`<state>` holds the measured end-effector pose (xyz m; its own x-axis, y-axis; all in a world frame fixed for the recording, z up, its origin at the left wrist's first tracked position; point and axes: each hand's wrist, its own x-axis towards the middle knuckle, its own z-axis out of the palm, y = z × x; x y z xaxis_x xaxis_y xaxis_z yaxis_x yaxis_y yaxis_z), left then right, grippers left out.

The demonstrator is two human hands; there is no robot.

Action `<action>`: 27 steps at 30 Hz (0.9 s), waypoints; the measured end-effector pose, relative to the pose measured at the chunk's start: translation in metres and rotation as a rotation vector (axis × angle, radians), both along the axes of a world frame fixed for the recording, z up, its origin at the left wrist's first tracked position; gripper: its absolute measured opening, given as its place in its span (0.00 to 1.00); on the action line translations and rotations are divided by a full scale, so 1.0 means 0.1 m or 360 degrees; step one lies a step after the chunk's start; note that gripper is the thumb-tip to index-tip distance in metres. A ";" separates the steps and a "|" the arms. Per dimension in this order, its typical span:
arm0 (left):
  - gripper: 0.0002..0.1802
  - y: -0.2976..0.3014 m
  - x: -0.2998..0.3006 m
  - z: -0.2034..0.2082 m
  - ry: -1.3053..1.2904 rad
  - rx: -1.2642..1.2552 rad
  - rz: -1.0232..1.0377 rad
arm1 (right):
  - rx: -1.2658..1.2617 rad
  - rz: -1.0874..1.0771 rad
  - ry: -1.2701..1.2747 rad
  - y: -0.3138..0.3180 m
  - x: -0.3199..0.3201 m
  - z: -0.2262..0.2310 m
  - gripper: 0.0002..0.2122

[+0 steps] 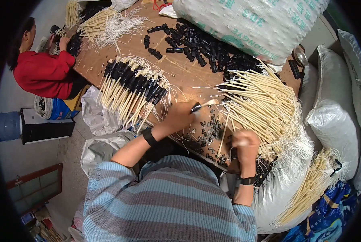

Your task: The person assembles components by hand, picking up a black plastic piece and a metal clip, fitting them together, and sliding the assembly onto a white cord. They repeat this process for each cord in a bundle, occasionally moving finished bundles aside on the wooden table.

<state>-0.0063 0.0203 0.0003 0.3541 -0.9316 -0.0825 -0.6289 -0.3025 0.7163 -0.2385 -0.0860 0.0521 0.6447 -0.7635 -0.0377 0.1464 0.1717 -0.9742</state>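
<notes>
My left hand (179, 117) is closed around a small black plastic fitting (196, 107) over the bench, and a pale cream end (210, 103) sticks out beyond it. To its right, my right hand (246, 143) is curled and smeared by motion; what it may hold is hidden. A large heap of cream tubes (265, 101) with white strings lies beside the right hand. Between the hands, small black and clear pieces (210, 131) are scattered. Left of my left hand lies a row of cream tubes fitted with black sleeves (134, 82).
Loose black fittings (196, 44) cover the far middle of the wooden table (128, 44), below a large white sack (253, 24). Full sacks (333, 105) stand at the right. Across the far left, a person in a red top (43, 74) works at the table.
</notes>
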 end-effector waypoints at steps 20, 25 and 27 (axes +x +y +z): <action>0.19 -0.05 -0.23 0.22 -0.0168 -0.0205 -0.0262 | -0.1436 -0.0132 0.0966 0.20 0.37 -0.17 0.07; 0.20 -0.03 -0.32 0.19 -0.0236 -0.0209 -0.0344 | -0.1442 -0.0064 0.0959 0.23 0.37 -0.20 0.07; 0.21 -0.03 -0.34 0.18 -0.0305 -0.0203 -0.0381 | -0.1413 0.0002 0.0948 0.24 0.37 -0.23 0.06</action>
